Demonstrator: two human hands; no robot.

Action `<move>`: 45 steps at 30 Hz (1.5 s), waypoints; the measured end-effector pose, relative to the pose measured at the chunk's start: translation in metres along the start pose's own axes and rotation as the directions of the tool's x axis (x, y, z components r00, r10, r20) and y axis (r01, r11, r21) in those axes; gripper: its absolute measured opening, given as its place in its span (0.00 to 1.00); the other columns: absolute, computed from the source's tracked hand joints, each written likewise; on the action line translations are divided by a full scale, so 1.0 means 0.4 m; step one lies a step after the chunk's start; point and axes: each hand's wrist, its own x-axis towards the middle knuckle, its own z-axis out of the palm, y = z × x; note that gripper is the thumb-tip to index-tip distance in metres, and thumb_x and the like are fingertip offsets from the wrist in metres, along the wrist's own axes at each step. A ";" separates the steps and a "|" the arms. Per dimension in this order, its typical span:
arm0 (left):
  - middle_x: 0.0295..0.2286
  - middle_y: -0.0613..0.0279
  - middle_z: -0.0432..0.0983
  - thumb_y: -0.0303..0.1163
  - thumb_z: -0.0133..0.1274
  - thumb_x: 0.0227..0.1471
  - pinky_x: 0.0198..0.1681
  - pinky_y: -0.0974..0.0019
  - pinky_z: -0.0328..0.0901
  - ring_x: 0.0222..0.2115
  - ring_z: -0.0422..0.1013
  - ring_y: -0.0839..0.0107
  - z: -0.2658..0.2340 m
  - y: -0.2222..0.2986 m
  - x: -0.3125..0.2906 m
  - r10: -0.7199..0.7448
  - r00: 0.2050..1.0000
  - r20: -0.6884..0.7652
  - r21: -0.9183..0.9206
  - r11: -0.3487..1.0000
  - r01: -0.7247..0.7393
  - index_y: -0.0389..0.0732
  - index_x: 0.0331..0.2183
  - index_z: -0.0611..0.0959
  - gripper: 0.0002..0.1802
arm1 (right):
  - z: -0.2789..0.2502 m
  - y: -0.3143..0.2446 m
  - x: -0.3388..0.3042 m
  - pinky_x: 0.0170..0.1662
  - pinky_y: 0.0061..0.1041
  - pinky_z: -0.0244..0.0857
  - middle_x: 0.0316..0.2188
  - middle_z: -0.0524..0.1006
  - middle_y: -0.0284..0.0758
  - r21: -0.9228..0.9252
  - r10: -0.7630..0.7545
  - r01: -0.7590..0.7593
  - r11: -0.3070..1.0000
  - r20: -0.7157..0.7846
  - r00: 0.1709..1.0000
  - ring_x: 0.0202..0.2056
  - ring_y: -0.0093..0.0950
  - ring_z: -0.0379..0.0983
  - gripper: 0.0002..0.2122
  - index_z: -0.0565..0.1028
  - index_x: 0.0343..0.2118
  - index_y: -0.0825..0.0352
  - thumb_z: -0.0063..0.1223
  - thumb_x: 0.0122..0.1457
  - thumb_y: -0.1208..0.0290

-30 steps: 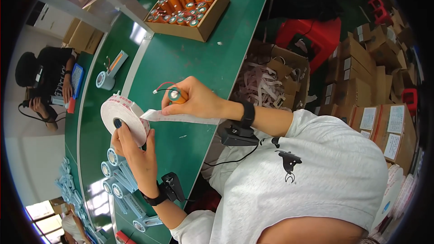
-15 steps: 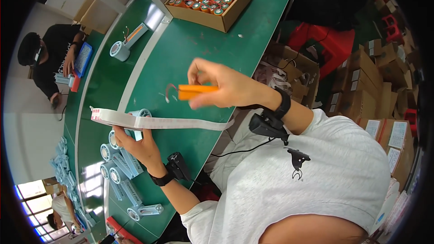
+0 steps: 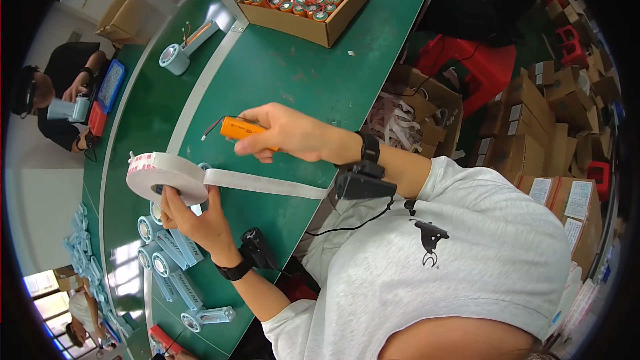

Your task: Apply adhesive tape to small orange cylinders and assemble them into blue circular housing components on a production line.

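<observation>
My right hand (image 3: 287, 133) is closed on an orange cylindrical battery (image 3: 239, 127) with thin leads and a small white plug at its far end, held above the green table. Below and to the left, my left hand (image 3: 197, 220) grips a large roll of white tape (image 3: 150, 177) with red print on its rim; its fingers reach into the roll's core. A loose tape strip (image 3: 267, 183) runs from the roll rightward to the table's near edge. The battery is apart from the tape.
A cardboard box (image 3: 333, 30) of orange batteries stands at the back. Light blue handheld fan bodies (image 3: 163, 263) lie left of my left hand, and another fan body (image 3: 175, 59) beyond the metal strip. A co-worker (image 3: 67, 93) sits across. At right are a red stool (image 3: 467, 73) and cartons.
My right hand has moved left with the battery, toward the tape roll. The roll has tilted, showing more of its flat side. The co-worker across has lifted a light blue fan body.
</observation>
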 end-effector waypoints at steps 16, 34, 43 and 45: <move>0.40 0.55 0.71 0.33 0.66 0.32 0.46 0.62 0.53 0.39 0.62 0.62 -0.058 -0.004 0.021 -0.225 0.970 -0.089 -0.109 0.971 0.215 0.31 0.45 0.71 0.36 | 0.011 -0.019 -0.070 0.27 0.15 0.58 0.24 0.72 0.30 -0.006 -0.077 0.077 0.997 0.092 0.993 0.23 0.16 0.65 0.12 0.69 0.38 0.71 0.52 0.54 0.69; 0.35 0.48 0.72 0.26 0.65 0.23 0.43 0.61 0.55 0.37 0.64 0.54 -0.030 0.063 0.005 0.180 0.971 0.156 0.024 0.982 -0.186 0.28 0.40 0.73 0.35 | 0.092 -0.017 0.099 0.31 0.21 0.63 0.29 0.76 0.38 -0.499 -0.377 0.337 0.799 0.021 0.926 0.29 0.24 0.72 0.10 0.71 0.34 0.76 0.47 0.54 0.72; 0.27 0.53 0.73 0.30 0.65 0.23 0.36 0.63 0.59 0.29 0.67 0.57 0.016 0.188 0.049 0.002 0.999 0.049 -0.015 1.000 -0.002 0.31 0.29 0.76 0.24 | 0.102 -0.077 0.106 0.38 0.28 0.67 0.31 0.74 0.44 0.397 -0.229 0.422 0.815 -0.448 0.864 0.34 0.34 0.72 0.10 0.70 0.37 0.77 0.47 0.52 0.79; 0.26 0.53 0.74 0.31 0.65 0.24 0.35 0.65 0.59 0.26 0.67 0.57 0.008 0.228 0.071 0.086 0.990 0.110 0.073 0.993 -0.094 0.32 0.29 0.76 0.24 | 0.024 -0.103 0.135 0.41 0.31 0.67 0.32 0.74 0.45 0.448 -0.234 0.497 0.743 -0.522 0.820 0.36 0.35 0.72 0.11 0.69 0.38 0.77 0.47 0.51 0.79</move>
